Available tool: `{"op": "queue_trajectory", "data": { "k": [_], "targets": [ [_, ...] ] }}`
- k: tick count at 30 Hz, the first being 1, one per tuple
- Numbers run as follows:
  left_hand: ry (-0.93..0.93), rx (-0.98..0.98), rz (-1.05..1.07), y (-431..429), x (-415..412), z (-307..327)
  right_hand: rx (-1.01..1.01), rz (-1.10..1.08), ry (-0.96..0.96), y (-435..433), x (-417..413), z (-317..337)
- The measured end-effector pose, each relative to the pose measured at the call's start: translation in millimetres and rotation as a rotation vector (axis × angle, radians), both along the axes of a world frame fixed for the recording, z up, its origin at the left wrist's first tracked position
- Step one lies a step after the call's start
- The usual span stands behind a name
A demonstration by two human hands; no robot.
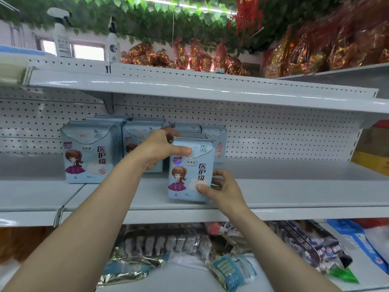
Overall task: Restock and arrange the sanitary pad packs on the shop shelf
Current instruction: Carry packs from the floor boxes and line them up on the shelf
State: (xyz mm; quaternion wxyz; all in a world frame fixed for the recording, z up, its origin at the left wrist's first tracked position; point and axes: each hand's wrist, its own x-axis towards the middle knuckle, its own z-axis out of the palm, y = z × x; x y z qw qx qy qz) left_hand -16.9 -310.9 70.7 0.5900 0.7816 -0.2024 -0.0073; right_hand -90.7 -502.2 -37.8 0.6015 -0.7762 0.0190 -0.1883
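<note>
A light-blue sanitary pad pack (194, 165) with a cartoon girl stands upright near the front of the white middle shelf (294, 186). My left hand (156, 149) grips its top left corner, thumb across the front. My right hand (221, 187) pinches its lower right corner. Behind it stands a row of the same small packs (189, 129), with one more pack (216, 142) to their right. Two rows of larger packs stand further left, one row (90, 152) at the far left and another (143, 131) partly hidden by my left arm.
The shelf to the right of the packs is bare up to the pegboard back (273, 133). The shelf above (189, 85) hangs low over the packs. Spray bottles (61, 32) and red-gold wrapped goods (189, 57) stand on top. Foil and plastic packets (168, 249) fill the shelf below.
</note>
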Motion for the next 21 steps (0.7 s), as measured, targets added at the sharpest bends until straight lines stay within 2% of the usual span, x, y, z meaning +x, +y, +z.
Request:
{"op": "queue_trajectory", "data": {
  "k": [8, 14, 21],
  "targets": [
    [0.095, -0.083, -0.002, 1, 10, -7, 0.006, -0.008, 0.014, -1, 10, 0],
    [0.009, -0.086, 0.007, -2, 19, -16, -0.057, -0.010, 0.001, -4, 19, 2],
    [-0.004, -0.029, -0.014, -1, 24, -23, -0.155, 0.000, 0.004, -5, 23, -3]
  ]
}}
